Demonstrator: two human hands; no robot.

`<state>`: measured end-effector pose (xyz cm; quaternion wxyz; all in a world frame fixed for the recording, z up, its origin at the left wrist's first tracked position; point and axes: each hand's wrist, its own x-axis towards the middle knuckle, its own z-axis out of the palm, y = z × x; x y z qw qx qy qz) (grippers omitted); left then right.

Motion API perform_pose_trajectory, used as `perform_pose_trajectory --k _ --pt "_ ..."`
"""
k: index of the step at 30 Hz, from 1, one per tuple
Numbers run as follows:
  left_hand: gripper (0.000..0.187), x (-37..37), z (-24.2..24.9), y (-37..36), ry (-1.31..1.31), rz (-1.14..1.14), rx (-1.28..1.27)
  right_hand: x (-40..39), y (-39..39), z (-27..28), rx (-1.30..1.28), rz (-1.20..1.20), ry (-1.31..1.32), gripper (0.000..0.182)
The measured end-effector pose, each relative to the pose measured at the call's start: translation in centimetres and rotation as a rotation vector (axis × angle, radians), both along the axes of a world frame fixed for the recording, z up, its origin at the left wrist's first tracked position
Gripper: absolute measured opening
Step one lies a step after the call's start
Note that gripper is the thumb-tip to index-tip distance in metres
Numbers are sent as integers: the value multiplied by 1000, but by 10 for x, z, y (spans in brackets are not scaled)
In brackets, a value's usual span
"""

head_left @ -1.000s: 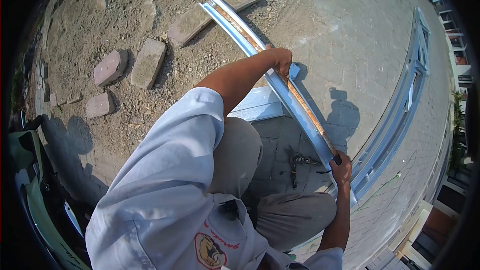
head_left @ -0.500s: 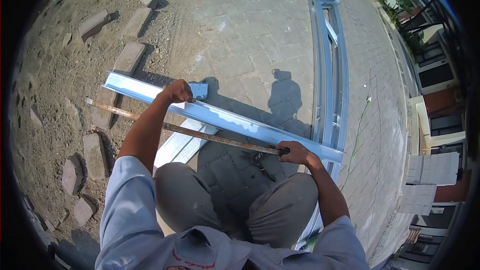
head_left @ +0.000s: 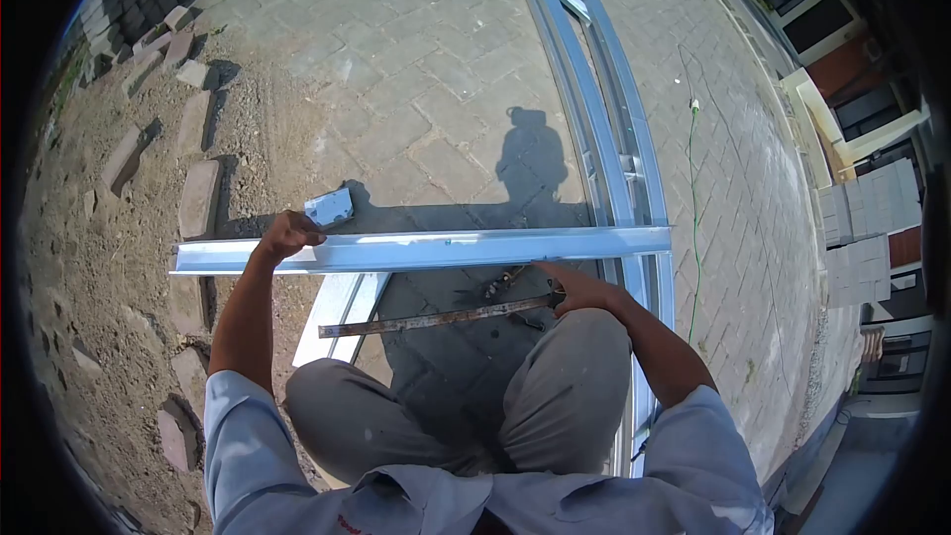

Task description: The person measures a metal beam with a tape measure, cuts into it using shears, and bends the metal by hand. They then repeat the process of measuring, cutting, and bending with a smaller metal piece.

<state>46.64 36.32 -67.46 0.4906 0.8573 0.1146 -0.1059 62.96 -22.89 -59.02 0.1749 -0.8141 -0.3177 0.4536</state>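
Note:
A long, shiny metal channel (head_left: 426, 251) lies crosswise in front of my knees. My left hand (head_left: 290, 235) is closed at its far edge, near the left end, with the fingertips pressed against the metal. Below the channel, my right hand (head_left: 575, 289) grips a tape measure, its case mostly hidden by the fingers. The worn tape blade (head_left: 436, 319) sticks out leftward from it, apart from the channel. Just beyond my left hand rests a small light-blue block (head_left: 329, 207). Dark hand tools (head_left: 503, 285) lie on the pavement between the channel and the blade.
The channel's right end crosses a long metal frame (head_left: 606, 149) running away from me. Another metal profile (head_left: 342, 312) lies under the channel on the left. Several concrete blocks (head_left: 201, 196) line the dirt at left. A green cord (head_left: 693, 188) runs over the paving at right.
The tape blade has drawn in, its free end now much nearer my right hand and away from the channel. The view has turned, so the channel appears level. My left hand stays at the channel.

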Motion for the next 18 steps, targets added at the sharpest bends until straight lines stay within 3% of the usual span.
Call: perform_pose_trajectory --k 5,9,10,11,13,15,18 --pt "37 -3 5 -4 76 50 -56 -34 -56 -17 80 -368 122 94" --pt "39 7 10 3 200 -15 -162 -74 -99 -67 69 -519 -113 82" --pt "53 5 11 8 143 -98 -306 -87 -106 -77 59 -577 -172 82" --pt "73 8 7 7 237 -122 -43 -98 -112 -84 40 -597 -238 82" --pt "36 3 -14 24 97 -136 -331 -117 -118 -96 3 -597 -365 81" --pt "37 2 -23 32 84 -176 -314 -129 -120 -105 -51 -514 -504 81" --pt "38 7 -7 23 191 -181 -87 -134 -117 -117 -143 -293 -748 81"
